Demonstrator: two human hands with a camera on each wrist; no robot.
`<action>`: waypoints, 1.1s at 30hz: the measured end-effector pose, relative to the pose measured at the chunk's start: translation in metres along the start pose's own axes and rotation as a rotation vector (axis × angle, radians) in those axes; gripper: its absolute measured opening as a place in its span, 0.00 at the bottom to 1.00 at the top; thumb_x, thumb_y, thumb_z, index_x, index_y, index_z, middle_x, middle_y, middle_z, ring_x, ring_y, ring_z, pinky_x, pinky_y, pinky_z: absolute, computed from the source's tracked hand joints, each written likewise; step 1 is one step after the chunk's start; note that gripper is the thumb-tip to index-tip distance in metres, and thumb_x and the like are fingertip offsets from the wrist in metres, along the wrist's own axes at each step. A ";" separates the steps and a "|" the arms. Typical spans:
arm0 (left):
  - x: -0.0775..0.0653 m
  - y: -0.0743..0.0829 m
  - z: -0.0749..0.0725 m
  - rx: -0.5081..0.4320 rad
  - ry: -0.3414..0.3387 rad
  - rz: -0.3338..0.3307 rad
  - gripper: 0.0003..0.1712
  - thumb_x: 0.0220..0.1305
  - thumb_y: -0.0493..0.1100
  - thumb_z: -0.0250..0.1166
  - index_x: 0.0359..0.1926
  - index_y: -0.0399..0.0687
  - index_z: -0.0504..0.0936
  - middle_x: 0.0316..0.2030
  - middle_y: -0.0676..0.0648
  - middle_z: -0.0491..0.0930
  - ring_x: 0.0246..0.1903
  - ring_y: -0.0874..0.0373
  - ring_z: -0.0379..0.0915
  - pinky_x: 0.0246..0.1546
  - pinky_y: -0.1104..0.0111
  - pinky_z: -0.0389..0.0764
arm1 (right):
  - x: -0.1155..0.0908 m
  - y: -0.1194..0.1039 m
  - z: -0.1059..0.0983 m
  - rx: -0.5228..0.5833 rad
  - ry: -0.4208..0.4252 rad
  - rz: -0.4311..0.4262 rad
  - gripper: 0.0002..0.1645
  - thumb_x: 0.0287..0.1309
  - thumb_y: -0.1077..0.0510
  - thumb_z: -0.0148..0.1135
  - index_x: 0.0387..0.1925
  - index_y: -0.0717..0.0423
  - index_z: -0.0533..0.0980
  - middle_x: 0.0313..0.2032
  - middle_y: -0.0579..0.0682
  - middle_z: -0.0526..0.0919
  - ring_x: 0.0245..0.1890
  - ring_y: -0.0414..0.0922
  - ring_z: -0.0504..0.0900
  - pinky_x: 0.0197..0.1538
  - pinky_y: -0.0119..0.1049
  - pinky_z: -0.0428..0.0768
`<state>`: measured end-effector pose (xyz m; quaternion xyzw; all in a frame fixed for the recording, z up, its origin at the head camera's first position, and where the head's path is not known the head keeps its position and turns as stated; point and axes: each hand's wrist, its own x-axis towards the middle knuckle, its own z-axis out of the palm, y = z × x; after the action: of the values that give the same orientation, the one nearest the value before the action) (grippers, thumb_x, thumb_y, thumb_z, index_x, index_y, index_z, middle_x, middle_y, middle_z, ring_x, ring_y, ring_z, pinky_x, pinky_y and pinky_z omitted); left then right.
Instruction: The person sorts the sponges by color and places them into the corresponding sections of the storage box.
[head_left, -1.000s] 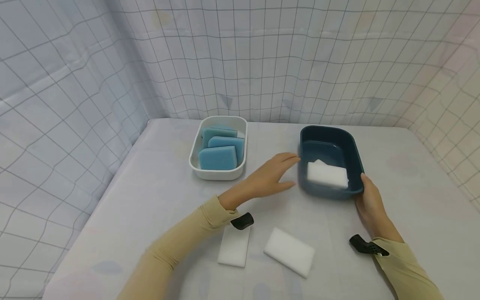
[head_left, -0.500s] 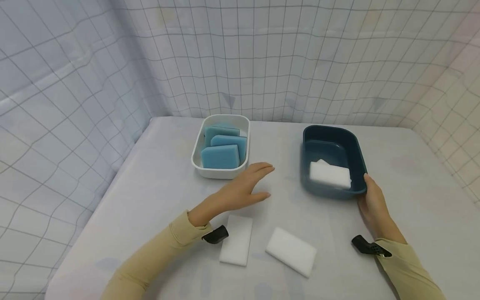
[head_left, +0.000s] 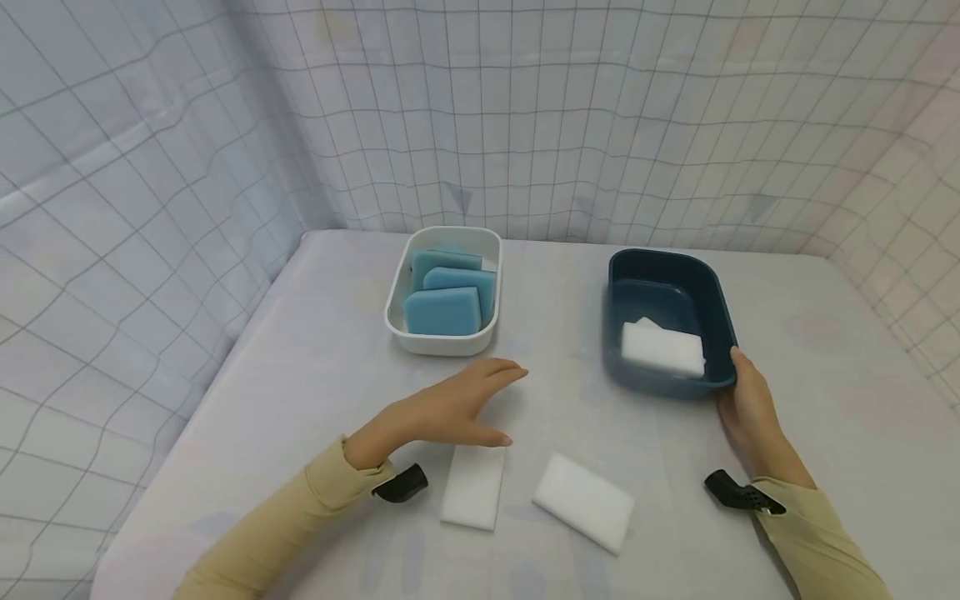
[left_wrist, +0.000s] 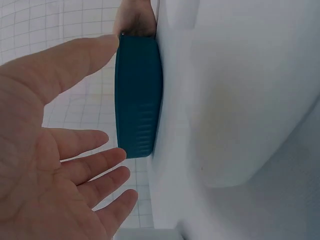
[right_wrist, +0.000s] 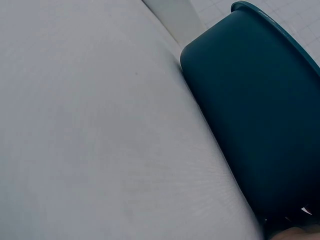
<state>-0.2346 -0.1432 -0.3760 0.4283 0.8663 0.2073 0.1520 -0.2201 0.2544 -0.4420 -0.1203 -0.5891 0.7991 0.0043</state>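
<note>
My left hand [head_left: 450,408] hovers with spread fingers over the far end of a white sponge [head_left: 472,493] on the table. In the left wrist view, its palm and fingers [left_wrist: 97,165] hold nothing. My right hand [head_left: 750,417] grips the near right corner of a dark blue plastic bin [head_left: 651,302], thumb at the rim. Inside that bin lies a white sponge [head_left: 662,348], with a corner of another white piece showing behind it. A second loose white sponge [head_left: 583,502] lies askew between my hands. The right wrist view shows mostly the bin's side wall [right_wrist: 255,110].
A white bin [head_left: 442,345] at the back left holds several blue sponges [head_left: 441,312] leaning on one another. Gridded white cloth [head_left: 525,125] hangs behind the table and on both sides. The table [head_left: 300,350] has a pale cover.
My left hand has drawn back from beside the dark blue bin, moving left and nearer, over the left white sponge. The right hand stays on the bin.
</note>
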 end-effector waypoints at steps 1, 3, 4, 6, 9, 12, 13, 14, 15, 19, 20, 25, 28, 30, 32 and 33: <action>-0.002 0.000 0.001 -0.011 -0.014 -0.003 0.47 0.55 0.54 0.68 0.71 0.47 0.56 0.70 0.47 0.56 0.70 0.53 0.52 0.69 0.59 0.63 | 0.000 0.000 -0.001 0.001 -0.006 -0.005 0.42 0.69 0.38 0.34 0.73 0.48 0.29 0.73 0.34 0.28 0.73 0.35 0.27 0.75 0.32 0.31; -0.007 0.000 0.003 -0.022 -0.046 -0.009 0.48 0.55 0.54 0.68 0.71 0.48 0.55 0.70 0.47 0.55 0.70 0.53 0.52 0.68 0.59 0.64 | 0.000 0.000 -0.001 -0.004 -0.015 -0.014 0.42 0.70 0.38 0.33 0.73 0.48 0.29 0.73 0.34 0.28 0.73 0.35 0.27 0.75 0.32 0.31; -0.009 0.000 0.004 -0.033 -0.063 -0.010 0.48 0.55 0.54 0.68 0.71 0.48 0.55 0.70 0.46 0.55 0.70 0.53 0.51 0.68 0.59 0.64 | -0.001 0.001 -0.002 -0.006 -0.017 -0.015 0.42 0.70 0.38 0.33 0.73 0.48 0.29 0.73 0.34 0.28 0.73 0.35 0.27 0.75 0.32 0.31; -0.014 0.000 0.007 -0.046 -0.098 -0.010 0.49 0.54 0.54 0.68 0.71 0.48 0.54 0.70 0.46 0.54 0.70 0.53 0.51 0.68 0.58 0.63 | -0.001 0.001 -0.002 -0.009 -0.015 -0.017 0.42 0.70 0.38 0.32 0.73 0.48 0.29 0.73 0.34 0.28 0.73 0.35 0.27 0.75 0.32 0.31; -0.022 0.001 0.011 -0.061 -0.153 -0.026 0.50 0.54 0.55 0.69 0.72 0.50 0.53 0.70 0.48 0.53 0.70 0.54 0.50 0.68 0.58 0.63 | -0.002 0.001 -0.002 -0.012 -0.012 -0.015 0.42 0.69 0.38 0.33 0.73 0.48 0.30 0.73 0.34 0.29 0.73 0.35 0.27 0.75 0.32 0.31; -0.029 0.003 0.014 -0.054 -0.192 -0.041 0.50 0.54 0.56 0.69 0.72 0.52 0.52 0.70 0.50 0.52 0.71 0.56 0.48 0.69 0.60 0.62 | -0.002 0.001 -0.003 -0.025 -0.010 -0.022 0.42 0.69 0.37 0.33 0.73 0.48 0.30 0.73 0.34 0.29 0.73 0.35 0.27 0.75 0.33 0.31; -0.031 0.003 0.014 -0.044 -0.198 -0.042 0.50 0.54 0.56 0.68 0.72 0.53 0.53 0.70 0.50 0.52 0.71 0.57 0.48 0.69 0.61 0.62 | -0.002 0.001 -0.002 -0.019 -0.008 -0.022 0.42 0.69 0.37 0.33 0.73 0.48 0.30 0.73 0.34 0.29 0.73 0.35 0.27 0.75 0.33 0.31; -0.032 0.003 0.014 -0.031 -0.200 -0.041 0.50 0.53 0.57 0.68 0.72 0.53 0.53 0.70 0.51 0.52 0.71 0.58 0.48 0.69 0.62 0.62 | -0.002 0.001 -0.002 -0.020 -0.005 -0.023 0.42 0.69 0.37 0.33 0.73 0.48 0.30 0.73 0.34 0.29 0.73 0.35 0.27 0.75 0.32 0.31; -0.033 0.003 0.015 -0.017 -0.200 -0.040 0.50 0.53 0.57 0.68 0.71 0.53 0.53 0.70 0.51 0.52 0.71 0.59 0.48 0.69 0.63 0.62 | -0.001 0.001 -0.003 -0.015 -0.002 -0.022 0.42 0.69 0.37 0.33 0.73 0.48 0.30 0.73 0.34 0.29 0.73 0.35 0.27 0.75 0.32 0.31; -0.039 0.004 0.013 0.000 -0.192 -0.042 0.50 0.52 0.57 0.69 0.71 0.53 0.54 0.69 0.51 0.53 0.70 0.59 0.49 0.69 0.62 0.63 | -0.001 0.001 -0.002 -0.022 0.005 -0.016 0.42 0.69 0.37 0.33 0.73 0.48 0.30 0.73 0.34 0.29 0.73 0.35 0.27 0.74 0.33 0.31; -0.041 0.004 0.013 0.002 -0.193 -0.046 0.50 0.52 0.57 0.69 0.71 0.54 0.54 0.69 0.51 0.53 0.70 0.59 0.49 0.68 0.62 0.63 | -0.001 0.001 -0.002 -0.030 0.002 -0.016 0.42 0.69 0.37 0.33 0.73 0.48 0.30 0.73 0.34 0.28 0.73 0.35 0.26 0.74 0.33 0.31; -0.051 0.005 0.013 -0.010 -0.201 -0.032 0.51 0.51 0.57 0.70 0.71 0.54 0.54 0.69 0.49 0.53 0.69 0.57 0.51 0.68 0.60 0.64 | 0.000 0.001 -0.001 -0.049 -0.010 -0.017 0.42 0.70 0.37 0.32 0.73 0.48 0.29 0.73 0.35 0.27 0.73 0.36 0.25 0.74 0.34 0.30; -0.056 0.005 0.014 -0.006 -0.196 -0.008 0.51 0.50 0.57 0.71 0.71 0.53 0.54 0.68 0.48 0.54 0.68 0.56 0.52 0.67 0.60 0.65 | 0.000 0.000 0.000 -0.052 -0.008 -0.015 0.42 0.69 0.37 0.31 0.72 0.47 0.29 0.73 0.35 0.26 0.73 0.36 0.25 0.74 0.35 0.30; -0.059 0.005 0.015 0.011 -0.186 0.007 0.52 0.49 0.58 0.71 0.70 0.52 0.55 0.68 0.47 0.55 0.67 0.55 0.54 0.66 0.60 0.66 | 0.000 0.000 0.000 -0.046 -0.010 -0.018 0.42 0.69 0.37 0.32 0.73 0.47 0.29 0.73 0.35 0.27 0.73 0.36 0.25 0.74 0.35 0.30; -0.060 0.006 0.017 0.035 -0.175 0.020 0.53 0.48 0.58 0.72 0.70 0.51 0.55 0.68 0.46 0.55 0.67 0.55 0.54 0.66 0.60 0.67 | 0.000 0.000 0.000 -0.038 -0.016 -0.020 0.42 0.70 0.37 0.32 0.73 0.47 0.29 0.73 0.35 0.27 0.73 0.36 0.25 0.74 0.34 0.30; -0.061 0.006 0.018 0.050 -0.170 0.023 0.53 0.47 0.58 0.72 0.70 0.51 0.55 0.68 0.46 0.55 0.67 0.55 0.54 0.66 0.60 0.67 | 0.000 0.000 0.000 -0.036 -0.019 -0.023 0.42 0.70 0.37 0.32 0.73 0.47 0.29 0.73 0.35 0.28 0.73 0.36 0.26 0.74 0.34 0.30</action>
<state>-0.1874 -0.1848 -0.3834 0.4582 0.8502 0.1502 0.2116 -0.2203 0.2548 -0.4418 -0.1059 -0.6048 0.7893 0.0058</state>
